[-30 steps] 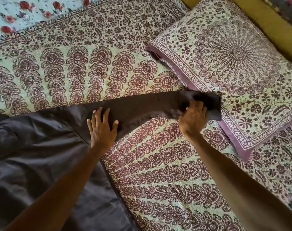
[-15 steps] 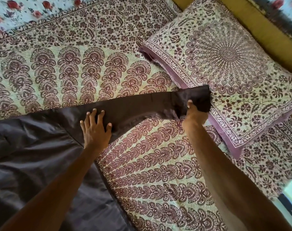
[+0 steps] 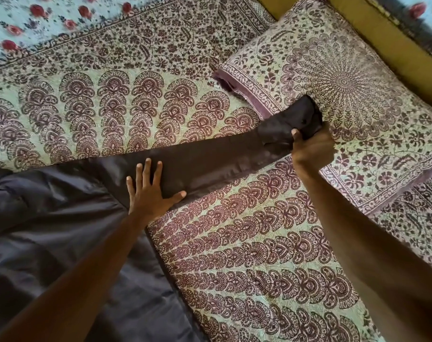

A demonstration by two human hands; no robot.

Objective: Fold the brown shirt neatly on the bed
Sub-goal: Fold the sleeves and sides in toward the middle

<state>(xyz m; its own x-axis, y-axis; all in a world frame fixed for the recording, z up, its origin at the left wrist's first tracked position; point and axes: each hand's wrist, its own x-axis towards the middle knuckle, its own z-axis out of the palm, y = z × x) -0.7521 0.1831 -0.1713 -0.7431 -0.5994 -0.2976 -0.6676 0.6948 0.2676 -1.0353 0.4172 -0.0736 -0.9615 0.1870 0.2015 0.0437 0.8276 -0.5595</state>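
Lifted toward 1 o'clock since half a second ago, the cuff (image 3: 301,117) now overlaps the near edge of the patterned pillow (image 3: 362,90), gripped in the right hand (image 3: 312,146), whose fingers are curled round the cloth. The left hand (image 3: 150,196) stays flat, fingers (image 3: 147,169) spread wide, pressing the sleeve (image 3: 210,159) near the shoulder. The brown shirt (image 3: 49,230) lies on the bed (image 3: 247,243), its body at 8 o'clock and the sleeve stretched toward 2 o'clock.
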